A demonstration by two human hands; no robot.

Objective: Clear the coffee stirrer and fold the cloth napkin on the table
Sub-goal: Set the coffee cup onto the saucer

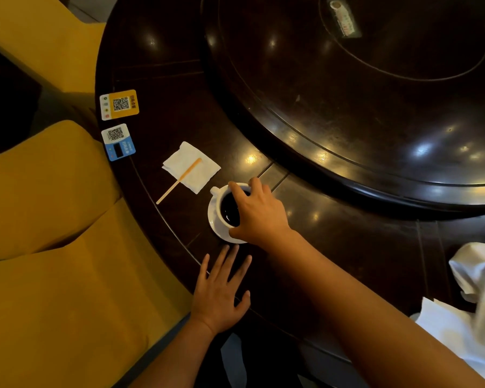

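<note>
The coffee cup (227, 210) is the landmark here; it is white, full of dark coffee, and stands on a white saucer (217, 229) on the dark round tabletop (347, 228). Nearer than the cup, the left hand (220, 292) lies flat on the tabletop edge with its fingers spread and its grip around nothing. The right hand (259, 212) comes from the right side and its grip closes over the cup rim from above, fingers on the far side and thumb on the near side. Well to the right of the cup and nearer, a crumpled white cloth napkin (476, 306) lies at the tabletop edge. Just beyond the cup to the left, the wooden coffee stirrer (179, 181) lies tilted across a small white paper napkin (196, 170). Farther left of the cup are two QR code cards (118, 123), and beyond the cup is the raised turntable (361, 88).
</note>
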